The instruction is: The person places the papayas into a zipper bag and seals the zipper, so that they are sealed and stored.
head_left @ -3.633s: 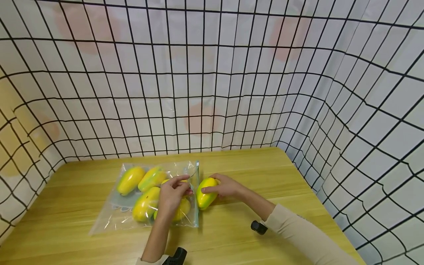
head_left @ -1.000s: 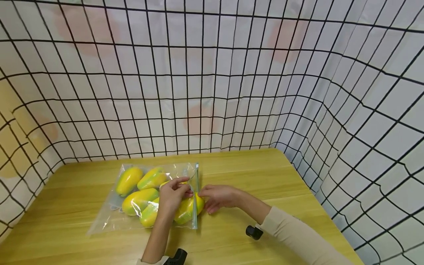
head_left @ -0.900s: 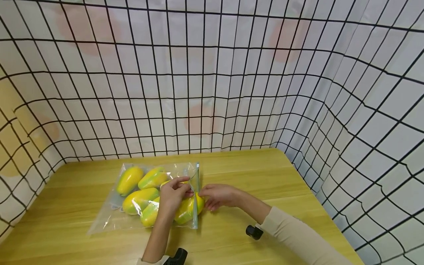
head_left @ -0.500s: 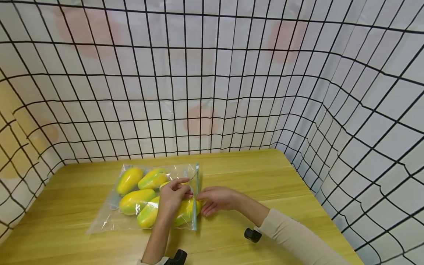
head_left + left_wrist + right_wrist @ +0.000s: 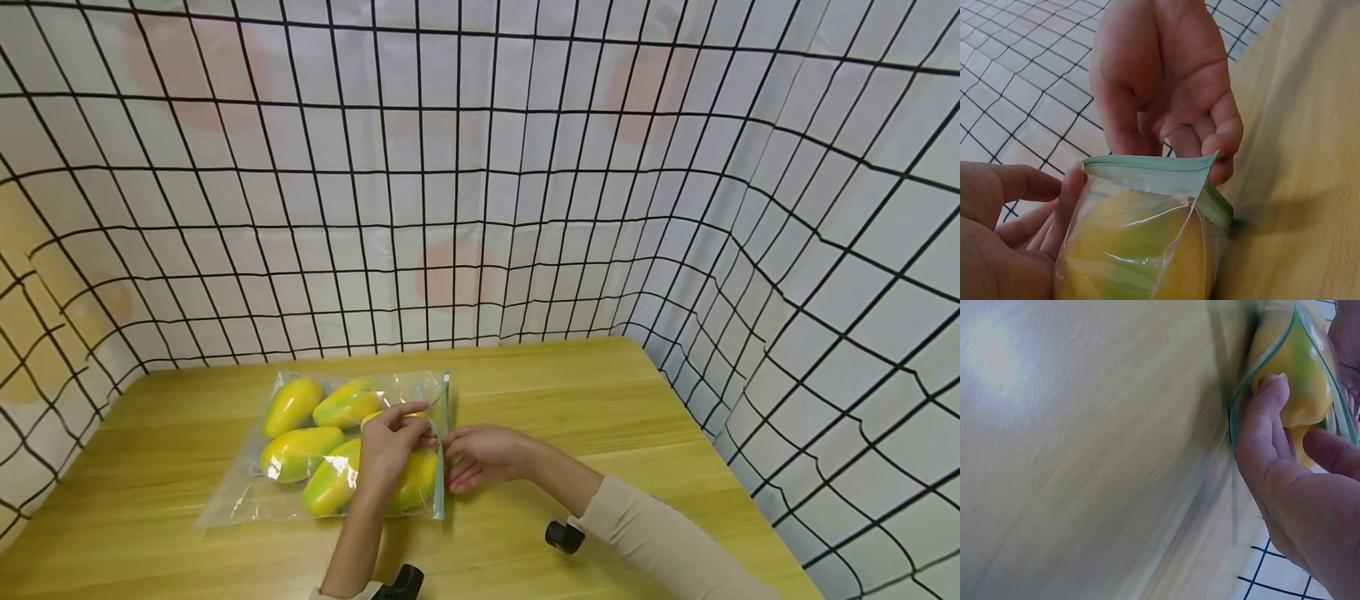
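A clear zip bag point(image 5: 243, 505) lies on its side, its green-edged mouth point(image 5: 1250, 374) spread apart and facing right. My left hand point(image 5: 386, 450) pinches the bag's upper edge at the mouth. Just inside is a yellow-green, mango-like fruit point(image 5: 1300, 384), seen through the film in the left wrist view. My right hand point(image 5: 487, 458) is at the mouth, fingers loosely bent and fingertips point(image 5: 1275, 387) reaching inside against the fruit's end. Several similar fruits point(image 5: 302, 454) lie deeper in the bag, some partly hidden by my left hand.
The bag rests on a wooden table point(image 5: 570, 400). Behind and to the right stands black netting point(image 5: 465, 173) over a white sheet. Each wrist carries a small black camera point(image 5: 565, 537).
My right hand first gripped the fruit outside the bag, then pushed it left through the mouth. The fruits inside have shifted left; my left hand has stayed at the edge.
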Available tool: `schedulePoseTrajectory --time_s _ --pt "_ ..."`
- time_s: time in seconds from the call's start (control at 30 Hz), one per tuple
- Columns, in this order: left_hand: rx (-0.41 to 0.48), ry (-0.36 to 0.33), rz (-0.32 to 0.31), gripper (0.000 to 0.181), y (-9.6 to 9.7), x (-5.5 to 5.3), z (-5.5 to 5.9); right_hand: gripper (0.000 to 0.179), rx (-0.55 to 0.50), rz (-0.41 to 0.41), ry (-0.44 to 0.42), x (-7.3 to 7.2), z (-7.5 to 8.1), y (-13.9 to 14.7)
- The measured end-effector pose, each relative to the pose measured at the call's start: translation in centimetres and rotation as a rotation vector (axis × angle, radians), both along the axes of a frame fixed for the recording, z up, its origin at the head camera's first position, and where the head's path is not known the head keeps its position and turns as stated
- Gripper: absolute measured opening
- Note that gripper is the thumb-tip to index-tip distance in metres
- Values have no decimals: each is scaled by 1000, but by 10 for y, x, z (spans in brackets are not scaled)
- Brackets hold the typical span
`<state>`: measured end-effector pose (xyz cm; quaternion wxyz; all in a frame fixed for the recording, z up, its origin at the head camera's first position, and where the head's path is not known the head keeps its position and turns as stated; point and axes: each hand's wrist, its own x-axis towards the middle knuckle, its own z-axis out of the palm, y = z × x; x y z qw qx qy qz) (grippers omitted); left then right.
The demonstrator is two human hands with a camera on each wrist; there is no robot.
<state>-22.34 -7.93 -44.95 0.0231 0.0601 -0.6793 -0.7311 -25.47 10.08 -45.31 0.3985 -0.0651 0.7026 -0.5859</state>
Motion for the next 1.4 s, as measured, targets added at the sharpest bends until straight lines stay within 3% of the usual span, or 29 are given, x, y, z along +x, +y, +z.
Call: schedulePoseTrajectory --time_s 0.27,0.67,1.0,1.4 --pt "3 4 10 29 0 2 2 37 -46 -20 -36 3 0 0" --pt "12 22 15 29 0 1 4 48 -62 -27 -26 -1 11 7" --pt "-5 25 22 30 1 3 5 44 -132 2 -72 4 8 2" --pt "-10 23 -3 30 1 3 4 45 -145 6 -98 2 2 4"
